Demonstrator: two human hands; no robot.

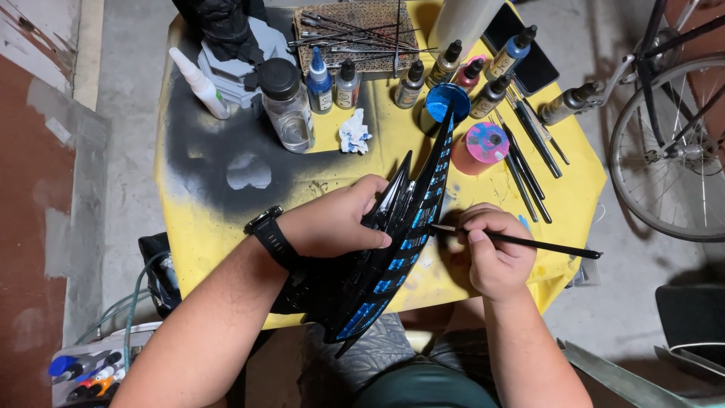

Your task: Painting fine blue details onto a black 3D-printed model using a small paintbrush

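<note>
My left hand (336, 223) grips a black pointed wing-shaped model part (377, 279) with blue painted panels, holding it tilted over the yellow table (196, 227). A black watch sits on that wrist. My right hand (491, 253) pinches a thin black paintbrush (529, 243), its tip touching the blue panels at the part's right edge. A blue paint lid (445, 102) and a pink paint lid (487, 142) lie just beyond the part's tip.
Several small paint bottles (411, 83), a clear jar (288, 106), a white squeeze bottle (200, 83), spare brushes (529, 159), a crumpled tissue (353, 132) and a dark figure on a grey base (230, 45) crowd the table's far side. A bicycle wheel (672, 151) stands right. Markers (87, 374) lie lower left.
</note>
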